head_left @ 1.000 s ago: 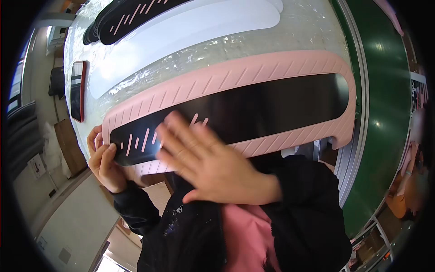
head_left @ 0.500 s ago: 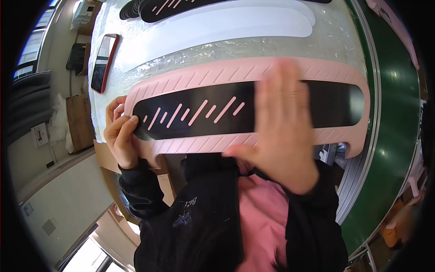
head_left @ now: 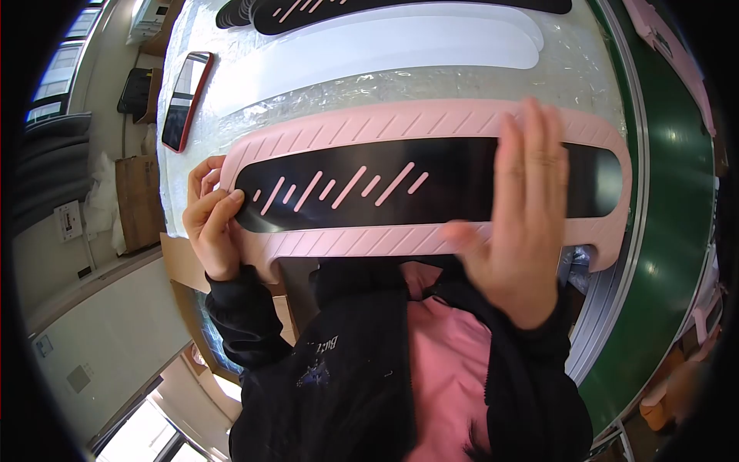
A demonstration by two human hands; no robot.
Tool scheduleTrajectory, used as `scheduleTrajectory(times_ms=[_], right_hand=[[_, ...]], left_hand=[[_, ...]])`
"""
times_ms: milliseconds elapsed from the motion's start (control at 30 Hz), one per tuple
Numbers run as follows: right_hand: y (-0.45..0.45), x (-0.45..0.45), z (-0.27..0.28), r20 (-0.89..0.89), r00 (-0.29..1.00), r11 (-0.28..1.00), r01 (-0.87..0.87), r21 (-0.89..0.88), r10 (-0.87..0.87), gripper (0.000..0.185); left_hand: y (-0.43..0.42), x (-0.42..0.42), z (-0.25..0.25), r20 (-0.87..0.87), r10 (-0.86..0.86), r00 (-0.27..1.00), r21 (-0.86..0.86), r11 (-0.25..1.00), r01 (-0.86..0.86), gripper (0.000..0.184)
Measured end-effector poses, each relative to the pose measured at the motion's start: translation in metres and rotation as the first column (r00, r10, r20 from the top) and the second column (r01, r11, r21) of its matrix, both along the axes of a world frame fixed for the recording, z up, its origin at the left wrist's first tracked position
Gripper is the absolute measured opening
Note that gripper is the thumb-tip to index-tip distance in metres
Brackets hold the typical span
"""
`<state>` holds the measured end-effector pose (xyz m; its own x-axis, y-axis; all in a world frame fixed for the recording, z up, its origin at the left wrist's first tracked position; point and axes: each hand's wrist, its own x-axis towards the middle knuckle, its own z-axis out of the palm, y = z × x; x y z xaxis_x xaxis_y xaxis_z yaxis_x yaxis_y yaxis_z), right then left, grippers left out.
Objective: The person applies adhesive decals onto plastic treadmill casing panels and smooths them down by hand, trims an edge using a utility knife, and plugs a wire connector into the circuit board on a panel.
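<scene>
A long pink plastic panel (head_left: 369,121) with ribbed borders lies across the table's near side. Inside its border sits a glossy black strip (head_left: 458,185) with slanted slots that show pink. My left hand (head_left: 213,219) grips the panel's left end, thumb on top at the strip's edge and fingers around the rim. Flat over the right part of the strip lies my right hand (head_left: 527,215), its fingers stretched out and pointing away from me, thumb out to the left. It covers a piece of the strip and both borders.
A phone (head_left: 187,102) with a red case lies on the plastic-wrapped table (head_left: 231,115) at left. White rounded sheets (head_left: 400,50) and a stack of black strips (head_left: 369,11) are at the back. On the right runs a green belt (head_left: 670,185) behind a metal rail (head_left: 636,154).
My right hand has slid to the right along the black strip, uncovering more of its middle. My left hand keeps hold of the panel's left end.
</scene>
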<state>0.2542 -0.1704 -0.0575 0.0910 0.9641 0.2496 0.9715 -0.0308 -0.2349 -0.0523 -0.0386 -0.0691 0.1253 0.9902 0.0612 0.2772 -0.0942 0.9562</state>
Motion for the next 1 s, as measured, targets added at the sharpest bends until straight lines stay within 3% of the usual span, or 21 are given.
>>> scheduleTrajectory(times_ms=[167,233,300,367,400,500,567,633,700,833,967,1000], right_hand=[[0.0,-0.023,-0.013,0.013,1.0,0.995,0.008,-0.095,-0.007,0.108],[0.014,-0.052,-0.009,-0.133,0.973,0.971,-0.207,-0.12,0.191,0.108],[0.022,-0.076,-0.011,-0.139,0.932,0.929,-0.35,-0.122,0.333,0.104],[0.024,-0.099,-0.021,-0.188,0.834,0.85,-0.526,0.013,0.519,0.095],[0.02,-0.101,-0.025,-0.185,0.839,0.855,-0.519,0.014,0.512,0.095],[0.006,-0.1,-0.031,-0.437,0.615,0.751,-0.589,0.298,0.656,0.081],[0.001,-0.061,-0.023,-0.178,0.888,0.893,-0.377,0.247,0.424,0.066],[-0.006,-0.017,-0.018,-0.094,0.987,0.99,-0.125,0.064,0.13,0.061],[-0.02,0.008,-0.019,-0.079,0.995,0.987,0.071,0.145,-0.06,0.063],[-0.022,0.001,-0.02,0.019,0.995,0.992,0.098,0.077,-0.099,0.069],[-0.015,-0.028,-0.022,-0.081,0.993,0.994,0.091,0.063,-0.086,0.079],[-0.01,-0.041,-0.02,-0.083,0.996,1.0,-0.026,0.004,0.027,0.081]], left_hand=[[-0.001,0.002,0.0,0.003,0.007,1.0,0.001,1.0,-0.007,0.014],[-0.001,0.003,0.001,-0.014,0.015,1.0,-0.001,1.0,-0.015,0.014],[-0.002,0.002,0.001,-0.021,0.018,1.0,0.0,1.0,-0.018,0.014],[0.0,-0.001,0.0,0.021,0.021,1.0,-0.032,0.999,-0.02,0.013],[0.001,-0.002,-0.001,0.046,0.018,0.999,-0.043,0.999,-0.016,0.013],[0.003,-0.005,-0.003,0.053,-0.006,0.999,-0.03,1.0,0.008,0.011],[0.002,-0.005,-0.005,0.057,-0.017,0.998,-0.029,0.999,0.018,0.011],[0.002,-0.005,-0.004,0.045,-0.011,0.999,-0.029,1.0,0.013,0.01],[0.002,-0.003,-0.002,0.037,-0.013,0.999,-0.025,1.0,0.013,0.01],[0.002,-0.001,-0.003,0.042,0.005,0.999,-0.046,0.999,-0.003,0.011],[0.001,0.002,-0.002,0.01,0.037,0.999,-0.005,0.999,-0.037,0.011],[0.001,0.003,-0.001,-0.007,0.012,1.0,0.008,1.0,-0.012,0.012]])
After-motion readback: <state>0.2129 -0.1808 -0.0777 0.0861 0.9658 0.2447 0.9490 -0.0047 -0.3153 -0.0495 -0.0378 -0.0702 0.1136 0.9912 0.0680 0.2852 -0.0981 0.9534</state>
